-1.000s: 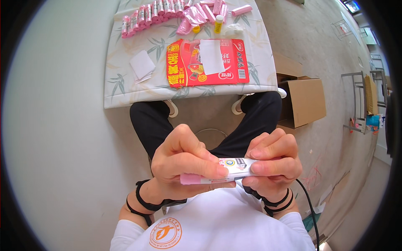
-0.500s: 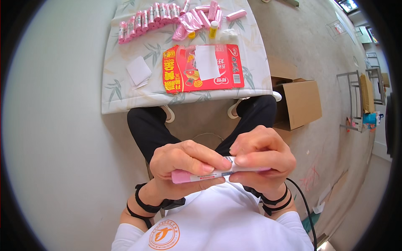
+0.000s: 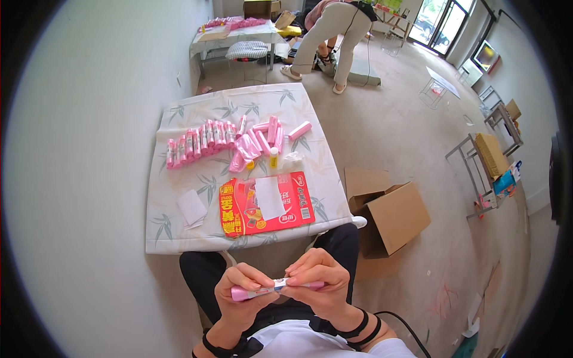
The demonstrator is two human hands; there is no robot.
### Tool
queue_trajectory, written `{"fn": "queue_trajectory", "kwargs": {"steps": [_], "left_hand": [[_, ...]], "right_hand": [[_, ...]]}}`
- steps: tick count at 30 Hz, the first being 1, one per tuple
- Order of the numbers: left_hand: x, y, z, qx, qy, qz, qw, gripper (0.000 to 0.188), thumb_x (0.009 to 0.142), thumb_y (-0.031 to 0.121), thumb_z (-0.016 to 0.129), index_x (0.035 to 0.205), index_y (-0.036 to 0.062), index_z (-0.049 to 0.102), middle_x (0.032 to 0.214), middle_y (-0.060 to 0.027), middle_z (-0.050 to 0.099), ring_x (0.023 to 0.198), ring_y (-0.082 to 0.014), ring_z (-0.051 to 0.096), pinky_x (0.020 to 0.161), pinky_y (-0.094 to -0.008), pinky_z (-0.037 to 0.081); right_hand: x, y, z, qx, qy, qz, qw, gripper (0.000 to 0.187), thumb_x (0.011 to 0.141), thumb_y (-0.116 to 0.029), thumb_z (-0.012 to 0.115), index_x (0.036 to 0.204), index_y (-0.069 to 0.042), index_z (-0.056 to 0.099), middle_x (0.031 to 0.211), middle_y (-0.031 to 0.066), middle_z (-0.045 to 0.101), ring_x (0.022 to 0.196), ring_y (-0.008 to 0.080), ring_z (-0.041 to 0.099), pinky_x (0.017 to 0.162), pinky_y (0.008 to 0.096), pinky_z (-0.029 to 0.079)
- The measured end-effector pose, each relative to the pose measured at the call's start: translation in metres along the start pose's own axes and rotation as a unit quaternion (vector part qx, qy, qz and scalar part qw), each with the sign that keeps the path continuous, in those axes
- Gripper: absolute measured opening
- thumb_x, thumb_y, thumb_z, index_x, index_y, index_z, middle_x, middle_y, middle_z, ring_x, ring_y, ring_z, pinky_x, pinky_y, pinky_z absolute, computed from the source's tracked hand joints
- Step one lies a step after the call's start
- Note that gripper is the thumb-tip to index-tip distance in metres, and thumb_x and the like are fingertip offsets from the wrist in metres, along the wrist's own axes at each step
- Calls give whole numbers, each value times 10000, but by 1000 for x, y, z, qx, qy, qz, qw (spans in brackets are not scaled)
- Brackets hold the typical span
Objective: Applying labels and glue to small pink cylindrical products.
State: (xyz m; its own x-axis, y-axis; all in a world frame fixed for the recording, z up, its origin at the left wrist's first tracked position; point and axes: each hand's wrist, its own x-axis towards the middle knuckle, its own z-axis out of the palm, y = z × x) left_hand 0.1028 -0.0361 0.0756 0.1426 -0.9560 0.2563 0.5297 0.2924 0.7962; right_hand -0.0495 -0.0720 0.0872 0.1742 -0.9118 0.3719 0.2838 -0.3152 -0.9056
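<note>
Above my lap, a pink plastic bag roll [image 3: 239,295] with a white printed label around its middle lies level between my hands. My left hand [image 3: 243,309] is closed round its left part, the pink end sticking out past the fingers. Closed on the right part, my right hand [image 3: 327,293] presses thumb and fingertips on the label close to the left fingertips. On the table ahead, a white paper sheet [image 3: 270,198] rests on a flattened red carton [image 3: 239,206]. Beyond the carton stands a yellow glue stick [image 3: 274,158], with its cap [image 3: 250,164] beside it.
Labelled pink rolls [image 3: 202,142] line the table's left; loose pink rolls [image 3: 263,141] lie right of them. A white paper stack [image 3: 191,207] sits near the front left. An opened cardboard box [image 3: 397,218] stands right of the table [image 3: 239,243]. Another person [image 3: 337,36] bends down farther back.
The view has tilted up, bringing the far room and the other person into sight; my hands appear lower and smaller. Both still grip the roll in nearly the same way.
</note>
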Motion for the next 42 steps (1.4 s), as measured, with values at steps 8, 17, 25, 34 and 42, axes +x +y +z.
{"fn": "queue_trajectory", "kwargs": {"steps": [8,17,25,34,42], "left_hand": [[1,-5,4,15,20,14,1000,343,677,-96,751,871,72,525,878,-96,569,784,-121,592,717,-227,515],[-5,8,2,95,-57,36,993,370,660,-67,780,862,108,526,897,-60,547,773,-86,553,693,-217,486],[20,45,-11,171,-282,-34,943,297,661,-17,794,822,78,563,873,-74,613,777,-154,598,682,-256,485],[29,31,-50,138,-216,-196,947,1079,552,79,875,1422,120,237,1311,-115,431,1043,-205,529,911,-336,430],[-18,-9,-35,-36,-4,-208,977,977,731,569,678,1430,61,223,1411,-203,344,1290,-299,379,1041,-437,323]], "right_hand": [[-2,-4,4,-21,41,-7,999,210,625,30,806,771,-56,682,830,60,599,829,152,605,726,247,494],[-17,-6,-6,40,10,-1,999,599,667,-194,810,1143,-2,501,1055,121,591,1006,242,587,869,364,484],[20,-10,-43,136,-394,447,792,681,951,-547,292,1329,5,414,1124,158,604,941,248,638,844,315,506],[3,-14,1,77,-319,405,854,248,925,-228,558,1051,-15,560,705,5,573,541,34,512,451,177,380],[-26,19,21,8,-135,393,910,259,905,-206,595,1061,-6,545,709,14,579,527,46,525,438,181,386]]}}
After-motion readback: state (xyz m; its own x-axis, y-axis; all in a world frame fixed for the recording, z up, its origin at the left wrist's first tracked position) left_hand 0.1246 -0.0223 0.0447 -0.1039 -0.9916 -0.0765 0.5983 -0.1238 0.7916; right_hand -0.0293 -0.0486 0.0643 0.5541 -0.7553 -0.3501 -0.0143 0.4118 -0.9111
